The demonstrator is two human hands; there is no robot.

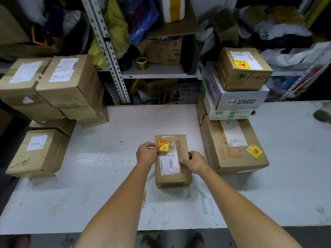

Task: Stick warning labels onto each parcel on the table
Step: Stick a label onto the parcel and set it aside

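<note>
Small parcel (172, 161): oblong brown cardboard box, taped over and glossy, at the worktop's centre; a white shipping slip with barcode covers the near half of its top
Warning label (163, 145): yellow rectangle with red print, shiny, at 11 o'clock on the small parcel's top, one part looking lifted off the cardboard
Left hand (147, 152): fingers curled, thumb and fingertips pinching the warning label at its left edge
Right hand (194, 162): lies at 3 o'clock on the small parcel, bent fingertips pressing on the shipping slip, thumb on the top near the right edge; it lifts nothing
Worktop (107, 158): flat white board, scuffed, with tape remnants and dark marks
Large parcel (232, 154): broad brown carton at 3 o'clock, orange print, white slip, a yellow sticker (254, 151) on its near right corner
White carton (232, 99): printed glossy box stacked at the large parcel's 12 o'clock end
Top box (244, 68): brown cube on the white carton, handwriting on its front, yellow sticker on its lid
Left stack (53, 86): plain brown boxes piled at 10 o'clock, white slips on top
Lone box (38, 153): creased brown carton at 9 o'clock
Sticker strip (143, 199): yellow-red, at 6 o'clock, half hidden by the left forearm
Shelf (157, 70): white board on perforated metal uprights at 12 o'clock, holding a tape roll (141, 63), bags and cartons
</note>
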